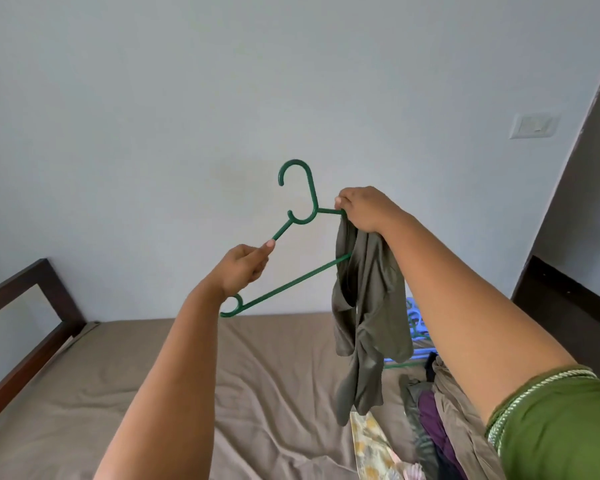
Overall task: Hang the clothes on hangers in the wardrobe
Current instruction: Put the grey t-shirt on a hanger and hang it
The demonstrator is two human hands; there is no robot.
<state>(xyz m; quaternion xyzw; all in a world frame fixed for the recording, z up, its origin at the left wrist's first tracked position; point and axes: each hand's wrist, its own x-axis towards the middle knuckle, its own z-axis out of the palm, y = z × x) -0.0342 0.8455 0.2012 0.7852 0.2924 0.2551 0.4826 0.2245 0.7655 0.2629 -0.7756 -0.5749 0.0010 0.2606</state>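
Note:
I hold a green plastic hanger [293, 278] up in front of the wall, tilted with its hook at the top. My left hand [245, 268] grips its left shoulder arm. My right hand [364, 209] grips the hanger's right shoulder together with an olive-grey garment [368, 317], which hangs bunched from that end and drapes down over the bed. The right end of the hanger is hidden by the cloth.
Below lies a bed with a brown sheet [187, 375] and a dark wooden frame [25, 306] at the left. A pile of clothes [433, 420] and light blue hangers [417, 323] lie on the bed at the right. A dark wardrobe edge [575, 237] stands far right.

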